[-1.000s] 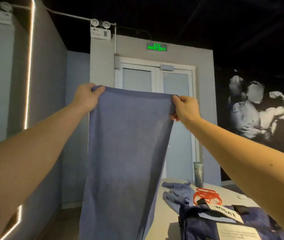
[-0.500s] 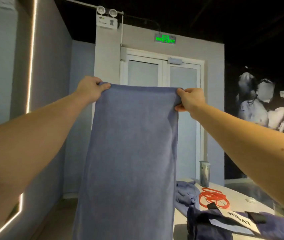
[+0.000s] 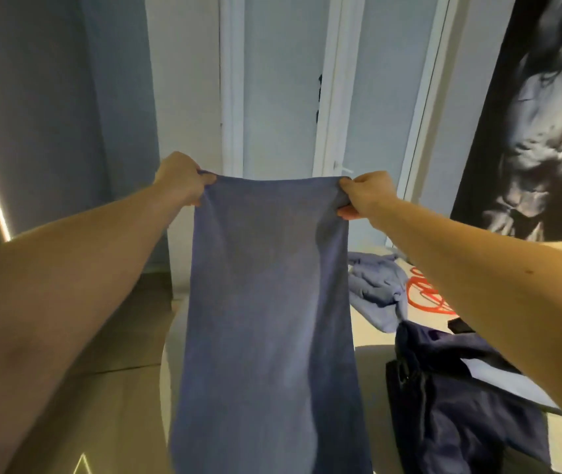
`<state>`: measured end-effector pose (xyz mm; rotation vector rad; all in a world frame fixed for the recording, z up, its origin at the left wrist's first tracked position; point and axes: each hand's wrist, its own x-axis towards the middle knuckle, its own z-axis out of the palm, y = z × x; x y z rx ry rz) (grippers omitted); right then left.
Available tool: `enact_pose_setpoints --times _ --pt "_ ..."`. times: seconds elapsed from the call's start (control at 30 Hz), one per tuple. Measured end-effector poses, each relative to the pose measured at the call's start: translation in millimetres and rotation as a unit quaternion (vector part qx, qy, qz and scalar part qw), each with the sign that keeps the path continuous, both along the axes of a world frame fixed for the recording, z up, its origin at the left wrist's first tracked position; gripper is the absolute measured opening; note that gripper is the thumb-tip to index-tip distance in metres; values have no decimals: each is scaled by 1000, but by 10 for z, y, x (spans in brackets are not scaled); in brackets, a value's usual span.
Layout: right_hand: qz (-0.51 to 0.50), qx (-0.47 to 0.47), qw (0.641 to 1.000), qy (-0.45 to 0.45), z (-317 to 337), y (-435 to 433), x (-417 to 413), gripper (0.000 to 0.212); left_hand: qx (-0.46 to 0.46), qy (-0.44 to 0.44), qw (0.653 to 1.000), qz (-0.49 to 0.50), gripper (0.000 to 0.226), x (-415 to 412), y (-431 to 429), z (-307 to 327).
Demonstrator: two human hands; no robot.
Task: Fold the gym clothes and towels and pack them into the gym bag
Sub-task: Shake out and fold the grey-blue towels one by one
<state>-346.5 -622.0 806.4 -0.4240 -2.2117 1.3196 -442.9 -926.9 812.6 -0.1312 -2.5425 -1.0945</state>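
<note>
**Blue towel held up by both top corners**

On my feed from the head camera, the long slate-blue terry towel (image 3: 269,319) hangs in the air in front of the person, stretched flat between the two hands and dropping past the bottom edge of the picture. It hangs over the near left part of the round white table (image 3: 371,371).

The left hand (image 3: 180,179) grips the towel's upper left corner, fingers curled tight round the bunched cloth. The right hand (image 3: 366,196) pinches the upper right corner between the thumb below and the curled fingers above. Both arms are stretched forward, and the top edge runs nearly level between the hands.

On the table to the right of the towel lies a crumpled pale-blue garment (image 3: 375,289). Just beside it is a loop of red cord (image 3: 426,295), partly hidden by the right forearm. Nearer to me sits the dark navy fabric gym bag (image 3: 460,405), slumped; I cannot tell how far it is open.

Behind the towel stands a white-framed double door (image 3: 283,97), with a black-and-white wall mural (image 3: 539,114) to its right.
</note>
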Motion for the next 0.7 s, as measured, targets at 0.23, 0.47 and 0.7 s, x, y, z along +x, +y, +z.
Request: enact_pose_setpoints --times 0.23,0.47,0.7 --pt "-20 -31 993 -109 -1139 240 -1010 24 102 -79 991 -35 27 -891 338 -1314" --pt "-13 -12 990 -141 -2056 419 -1754 15 99 -109 989 -25 30 -1561 644 -2234" --pt "50 33 977 -205 -2485 392 -2024 65 99 -132 982 -95 68 -1713 799 -2753"
